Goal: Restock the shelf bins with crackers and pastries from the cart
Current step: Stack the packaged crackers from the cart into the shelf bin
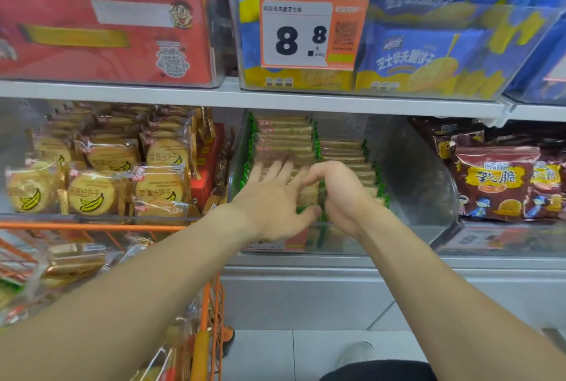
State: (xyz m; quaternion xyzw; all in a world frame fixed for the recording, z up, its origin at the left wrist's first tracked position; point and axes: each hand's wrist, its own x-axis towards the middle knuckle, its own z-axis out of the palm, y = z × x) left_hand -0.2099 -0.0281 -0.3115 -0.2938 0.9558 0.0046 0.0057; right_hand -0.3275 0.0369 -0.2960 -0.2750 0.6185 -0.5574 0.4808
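A clear plastic bin point(410, 172) on the lower shelf holds two rows of thin green-edged cracker packs point(284, 135). Both my hands are inside its front. My left hand point(272, 196) lies with fingers spread and straight, pressing flat on the left row of packs. My right hand point(340, 193) has its fingers curled down around the cracker packs at the front of the right row; its fingertips are hidden. The right part of the bin has bare room. The orange cart point(211, 298) stands at lower left with wrapped packs in it.
Left of the bin sit banana-print biscuit packs point(92, 193); to the right, dark red snack bags point(496, 184). The upper shelf carries a red box point(104, 31), blue bags point(428, 52) and an 8.8 price tag point(303, 33). A shelf edge point(245, 98) runs above the hands.
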